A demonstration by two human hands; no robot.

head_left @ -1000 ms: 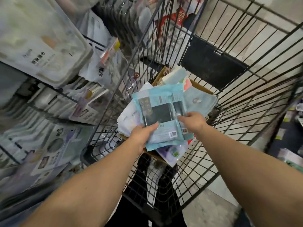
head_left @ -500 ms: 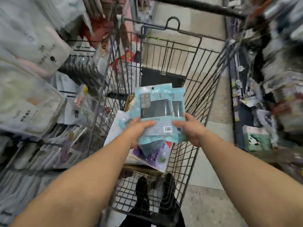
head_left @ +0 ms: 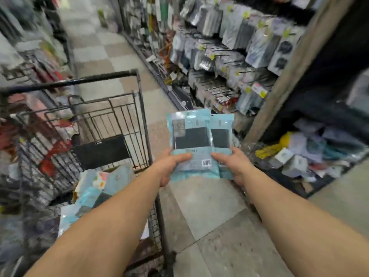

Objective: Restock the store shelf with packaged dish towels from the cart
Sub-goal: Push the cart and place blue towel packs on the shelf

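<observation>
Light blue dish towel packs (head_left: 196, 140), each with a dark towel behind a window, are stacked and held upright over the aisle floor to the right of the wire cart (head_left: 139, 108). My left hand (head_left: 169, 166) grips the stack's lower left edge. My right hand (head_left: 232, 165) grips its lower right edge. More blue packs (head_left: 93, 194) lie inside the cart. The store shelf (head_left: 229, 62) on the right carries hanging packaged goods on pegs.
A wooden post (head_left: 295, 72) stands right of the shelf. Loose packaged goods (head_left: 311, 150) pile on a low dark shelf at the far right. Crowded shelves (head_left: 24, 56) line the left side. Tiled aisle floor (head_left: 209, 206) lies below the packs.
The view has swung right, from the cart toward the right shelf. Both hands have lifted the towel packs out of the cart and carried them right, over the floor.
</observation>
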